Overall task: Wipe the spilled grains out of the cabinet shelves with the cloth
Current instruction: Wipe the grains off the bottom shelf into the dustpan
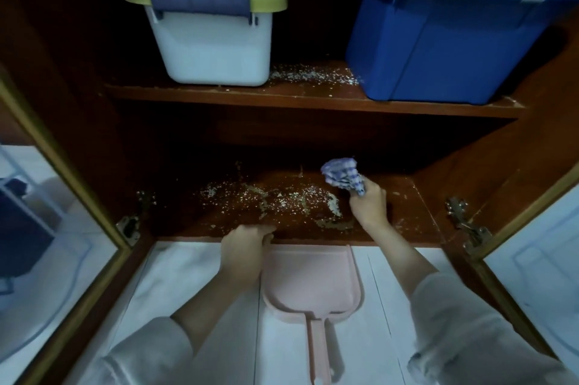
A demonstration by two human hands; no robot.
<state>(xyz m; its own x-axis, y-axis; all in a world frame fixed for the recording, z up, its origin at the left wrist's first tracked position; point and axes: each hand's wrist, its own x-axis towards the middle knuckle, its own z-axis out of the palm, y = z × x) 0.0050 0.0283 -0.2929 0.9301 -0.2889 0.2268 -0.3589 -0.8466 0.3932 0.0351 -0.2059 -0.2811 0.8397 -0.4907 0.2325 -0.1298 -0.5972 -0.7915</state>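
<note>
I had my right hand (368, 206) reaching into the lower shelf (413, 212), fist closed round the bunched blue-and-white cloth (343, 176), which stuck out past the knuckles toward the back of the cabinet. Wadded like that, I judged, it gave me a firm pad to drag with, not a loose flap that would skip over the grains (275, 199). Those lay in a broad scatter on the shelf between my two hands, with a curved streak close to the right wrist.

My left hand (244, 246) sat at the front edge of the same shelf with its fingers bent. I could not tell whether it gripped the lip or merely rested there. Just to its right, the pink dustpan (310, 278) lay on the pale floor (194, 275) with its mouth up against the shelf front and its handle pointing back at me. As I read it, that placing meant whatever I pulled forward would drop straight in.

Above both hands, the upper shelf (282, 96) carried more of the grains between a white bin (216, 46) with a yellow-green lid and a blue tub (438, 40), not yet wiped. The sensible stroke looked to run from the cloth's side toward the pan.
</note>
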